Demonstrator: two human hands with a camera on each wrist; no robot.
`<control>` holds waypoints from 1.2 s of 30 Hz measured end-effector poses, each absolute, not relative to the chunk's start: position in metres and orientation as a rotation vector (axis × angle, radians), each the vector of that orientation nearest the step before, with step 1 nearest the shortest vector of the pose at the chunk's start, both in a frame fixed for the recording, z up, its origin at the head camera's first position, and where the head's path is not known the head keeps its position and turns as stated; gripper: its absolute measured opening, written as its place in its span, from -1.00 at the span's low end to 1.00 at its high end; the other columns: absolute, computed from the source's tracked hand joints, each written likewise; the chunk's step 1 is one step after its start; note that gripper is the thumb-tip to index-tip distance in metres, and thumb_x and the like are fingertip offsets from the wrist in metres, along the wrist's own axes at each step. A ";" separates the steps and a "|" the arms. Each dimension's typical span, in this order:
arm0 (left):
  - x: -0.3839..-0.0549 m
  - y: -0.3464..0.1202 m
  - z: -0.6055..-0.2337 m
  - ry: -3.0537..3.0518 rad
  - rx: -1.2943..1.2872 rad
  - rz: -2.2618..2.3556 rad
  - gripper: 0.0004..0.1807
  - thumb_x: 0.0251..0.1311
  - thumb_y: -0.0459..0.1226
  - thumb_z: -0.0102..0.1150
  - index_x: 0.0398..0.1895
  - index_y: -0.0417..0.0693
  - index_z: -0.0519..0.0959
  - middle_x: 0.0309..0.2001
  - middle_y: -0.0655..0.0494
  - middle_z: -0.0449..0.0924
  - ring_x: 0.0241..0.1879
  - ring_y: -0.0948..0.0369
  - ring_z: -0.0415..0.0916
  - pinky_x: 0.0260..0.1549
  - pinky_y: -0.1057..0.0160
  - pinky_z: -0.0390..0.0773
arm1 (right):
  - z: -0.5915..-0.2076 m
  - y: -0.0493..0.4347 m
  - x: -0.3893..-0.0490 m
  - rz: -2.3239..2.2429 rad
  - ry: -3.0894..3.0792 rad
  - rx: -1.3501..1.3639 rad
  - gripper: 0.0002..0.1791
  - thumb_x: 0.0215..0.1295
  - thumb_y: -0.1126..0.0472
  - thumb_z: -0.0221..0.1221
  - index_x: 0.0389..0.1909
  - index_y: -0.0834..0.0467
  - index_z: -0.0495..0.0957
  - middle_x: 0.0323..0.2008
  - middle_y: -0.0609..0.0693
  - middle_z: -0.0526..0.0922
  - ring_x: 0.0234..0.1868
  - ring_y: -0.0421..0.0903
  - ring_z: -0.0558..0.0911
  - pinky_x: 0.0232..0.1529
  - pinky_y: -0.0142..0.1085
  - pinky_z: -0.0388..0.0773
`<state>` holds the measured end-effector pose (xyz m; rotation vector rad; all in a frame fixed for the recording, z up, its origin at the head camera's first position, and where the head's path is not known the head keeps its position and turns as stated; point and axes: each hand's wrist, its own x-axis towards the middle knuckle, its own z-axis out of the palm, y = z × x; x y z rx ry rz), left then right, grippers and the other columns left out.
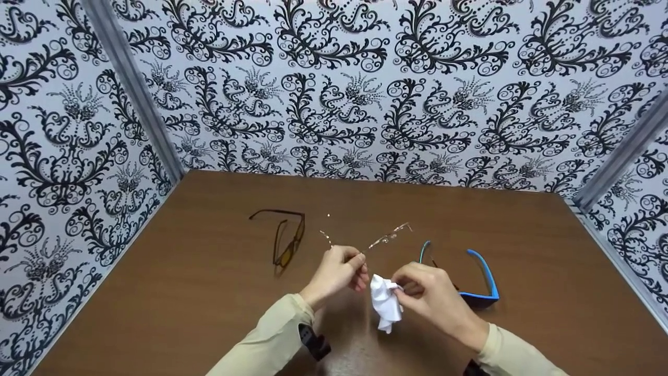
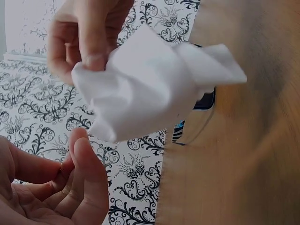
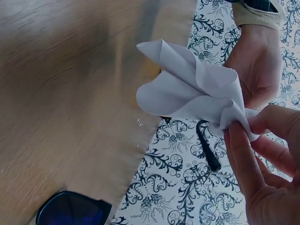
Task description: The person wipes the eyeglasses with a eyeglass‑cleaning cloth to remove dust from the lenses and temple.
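Observation:
My left hand (image 1: 336, 269) pinches a pair of thin-framed clear glasses (image 1: 387, 238) between thumb and fingers. Their slim temples spread away from me above the table, and the hand hides most of the front. A crumpled white cloth (image 1: 385, 305) hangs from my right hand (image 1: 430, 295), pinched near its upper right edge. In the right wrist view the cloth (image 3: 192, 91) fans out in folds from the thumb and fingertips (image 3: 238, 136). The left wrist view shows the cloth (image 2: 145, 86) just above my left fingertips (image 2: 86, 152).
Dark-framed glasses with yellow lenses (image 1: 286, 257) lie on the brown table (image 1: 209, 292), left of my left hand, temples unfolded. Blue-framed sunglasses (image 1: 490, 277) lie behind and right of my right hand, partly covered by it. Patterned panels (image 1: 334, 104) enclose the table's back and sides.

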<state>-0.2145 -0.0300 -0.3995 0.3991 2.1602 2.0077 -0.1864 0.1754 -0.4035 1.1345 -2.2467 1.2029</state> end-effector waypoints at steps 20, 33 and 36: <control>-0.216 -0.028 -0.406 2.207 0.471 2.037 -0.73 0.35 -0.42 -0.08 -0.45 -0.39 0.55 -0.62 -0.06 0.55 -0.71 0.26 0.47 -0.64 0.22 0.58 | -0.389 0.143 -0.201 0.999 -2.260 0.979 -0.78 -0.02 0.55 0.31 -0.41 0.22 0.57 -0.42 0.00 0.59 -0.43 -0.16 0.65 -0.42 -0.48 0.57; -0.217 -0.031 -0.407 2.227 0.414 2.033 -0.72 0.32 -0.45 -0.09 -0.54 -0.40 0.50 -0.64 0.01 0.53 -0.71 0.25 0.47 -0.63 0.28 0.57 | -0.402 0.159 -0.198 1.058 -2.220 1.166 -0.75 -0.02 0.60 0.27 -0.38 0.24 0.54 -0.40 0.02 0.58 -0.41 -0.18 0.63 -0.39 -0.53 0.55; -0.218 -0.034 -0.408 2.247 0.408 2.029 -0.72 0.32 -0.46 -0.08 -0.55 -0.41 0.49 -0.64 0.00 0.54 -0.71 0.25 0.47 -0.63 0.27 0.57 | -0.407 0.165 -0.195 1.041 -2.211 1.201 -0.73 -0.04 0.61 0.27 -0.37 0.23 0.54 -0.38 -0.01 0.59 -0.41 -0.18 0.63 -0.38 -0.53 0.55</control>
